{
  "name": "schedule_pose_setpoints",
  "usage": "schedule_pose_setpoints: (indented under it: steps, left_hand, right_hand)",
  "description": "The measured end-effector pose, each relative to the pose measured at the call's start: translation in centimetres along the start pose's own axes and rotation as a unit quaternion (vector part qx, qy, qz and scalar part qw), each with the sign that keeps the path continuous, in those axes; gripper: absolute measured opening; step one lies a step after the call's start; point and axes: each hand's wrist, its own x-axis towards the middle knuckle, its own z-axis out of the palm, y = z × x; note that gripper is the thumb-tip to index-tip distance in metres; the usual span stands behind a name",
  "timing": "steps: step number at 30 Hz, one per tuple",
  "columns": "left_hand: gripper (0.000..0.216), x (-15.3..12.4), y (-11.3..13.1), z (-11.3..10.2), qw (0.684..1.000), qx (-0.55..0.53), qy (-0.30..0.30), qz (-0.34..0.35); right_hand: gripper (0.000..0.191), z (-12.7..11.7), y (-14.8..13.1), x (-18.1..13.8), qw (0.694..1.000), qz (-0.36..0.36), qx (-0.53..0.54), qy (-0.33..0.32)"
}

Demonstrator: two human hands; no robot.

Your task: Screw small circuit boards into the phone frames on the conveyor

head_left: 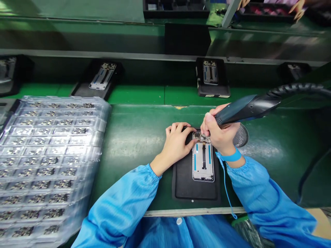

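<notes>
An opened smartphone (203,162) lies face down in a black tray (183,186), its circuit board and flex cable exposed. My left hand (178,141) steadies its upper left corner, index finger at the top edge and thumb on the left side; the other fingers rest bent by the tray's rim. Wrapped in my right hand (219,132) is a dark corded tool (243,108), which looks like an electric screwdriver. It points down over the board's upper right part, and its tip is hidden behind my fingers. A blue wrist strap (231,156) circles my right wrist.
Stacked clear plastic trays (54,151) with many small circuit boards stand at the left. A perforated metal dish (241,135) sits beside my right hand. Beyond, on a green conveyor (144,94), are more phones in black trays (213,90). Another person's hands (298,10) show at top right.
</notes>
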Motion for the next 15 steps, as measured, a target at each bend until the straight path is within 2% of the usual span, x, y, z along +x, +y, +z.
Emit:
schedule_pose_setpoints:
  steps: [2, 4, 7, 9, 12, 15]
  left_hand:
    - [0.034, 0.5, -0.8, -0.3, 1.000, 0.006, -0.005, 0.017]
    - [0.034, 1.5, -2.0, -0.9, 1.000, 0.013, 0.002, 0.021]
    - [0.038, 3.4, -3.6, -2.1, 0.999, 0.023, 0.040, 0.015]
    - [0.044, 4.1, -4.2, -2.4, 0.997, 0.026, 0.064, 0.025]
    - [0.051, 3.1, -4.0, -2.1, 0.995, 0.040, 0.076, 0.059]
    - [0.053, 0.9, -3.5, -1.4, 0.993, 0.070, 0.061, 0.077]
  right_hand:
    - [0.050, -0.8, -0.9, 0.1, 1.000, -0.008, 0.002, 0.025]
    - [0.050, -2.6, -2.1, 0.3, 0.998, -0.032, 0.003, 0.060]
    - [0.050, -6.8, -3.8, 0.6, 0.990, -0.085, -0.018, 0.115]
    - [0.051, -9.5, -4.4, 0.4, 0.985, -0.089, -0.045, 0.140]
    - [0.054, -12.2, -4.4, -0.4, 0.982, -0.046, -0.073, 0.166]
    - [0.060, -13.0, -3.8, -1.3, 0.981, -0.010, -0.076, 0.178]
